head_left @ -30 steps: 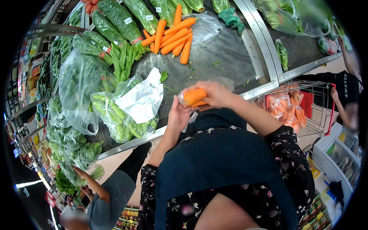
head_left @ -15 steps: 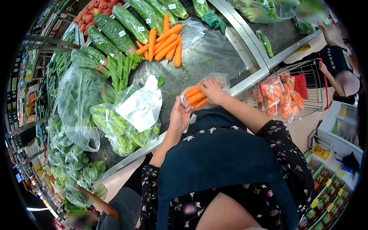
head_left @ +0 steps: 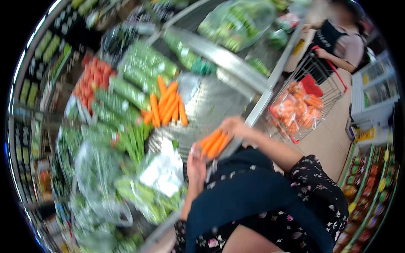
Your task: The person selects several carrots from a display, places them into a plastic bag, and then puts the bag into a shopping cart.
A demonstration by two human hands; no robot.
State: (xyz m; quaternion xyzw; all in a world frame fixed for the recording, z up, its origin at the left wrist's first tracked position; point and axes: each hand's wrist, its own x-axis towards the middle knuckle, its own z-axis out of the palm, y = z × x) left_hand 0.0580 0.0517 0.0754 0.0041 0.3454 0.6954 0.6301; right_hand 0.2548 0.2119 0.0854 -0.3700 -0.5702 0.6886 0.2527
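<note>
- At eleven o'clock from the apron (head_left: 249,198), the right hand (head_left: 237,127) closes on a carrot bunch (head_left: 214,143); the left hand (head_left: 196,162) meets its other end, grip too blurred to tell.
- Toward half past ten from the hands, loose carrots (head_left: 169,107) lie on the bench (head_left: 213,111), seemingly left to bag.
- At two o'clock, the cart (head_left: 338,79) holds bagged carrots (head_left: 295,109), apparently done.

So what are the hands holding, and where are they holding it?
A bunch of carrots, seemingly bagged: the left hand at its left end, the right hand at its right end.
</note>
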